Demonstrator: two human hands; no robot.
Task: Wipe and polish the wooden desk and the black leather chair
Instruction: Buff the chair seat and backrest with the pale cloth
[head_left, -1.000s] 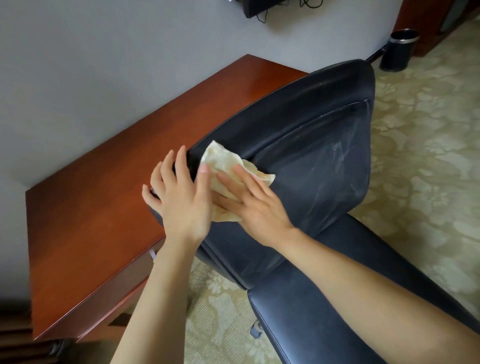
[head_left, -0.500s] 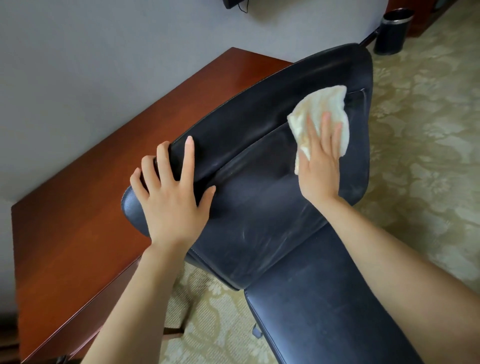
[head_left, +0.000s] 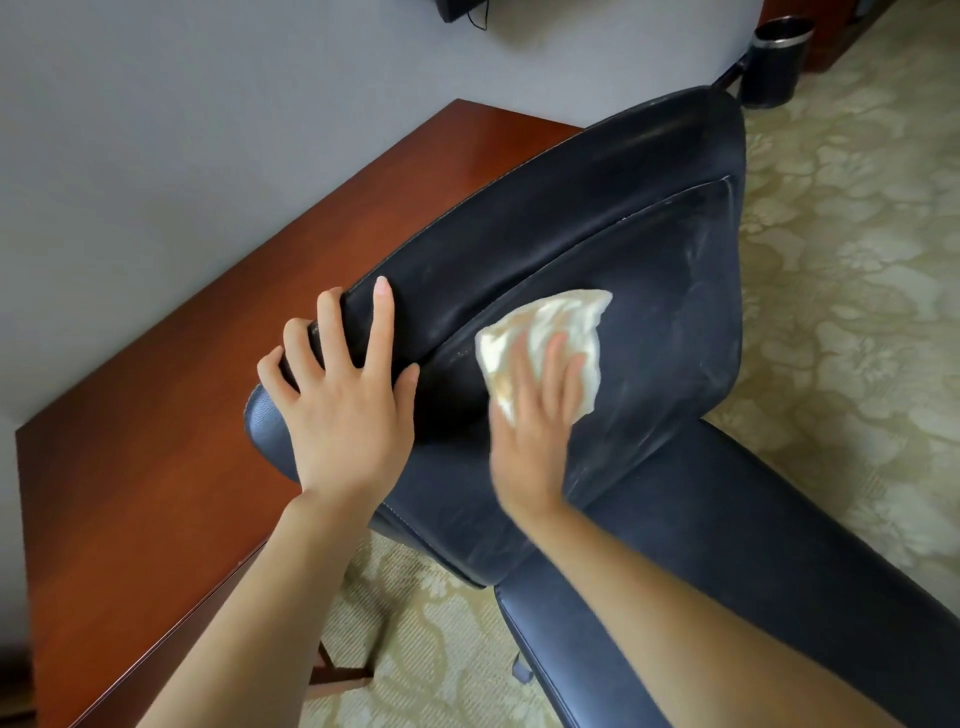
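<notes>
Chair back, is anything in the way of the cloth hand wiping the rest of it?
Nothing visible blocks it. The right hand presses the cloth flat on the chair back, and the leather beyond it is bare. Only the left hand rests on the top edge, beside the cloth on that side.

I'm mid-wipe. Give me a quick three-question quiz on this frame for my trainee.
1. Fill in: the left hand rests on the chair's top ____.
2. Which one presses the cloth on the chair? A left hand, B right hand.
3. True or false: both hands touch the cloth.
Key: 1 edge; 2 B; 3 false.
</notes>
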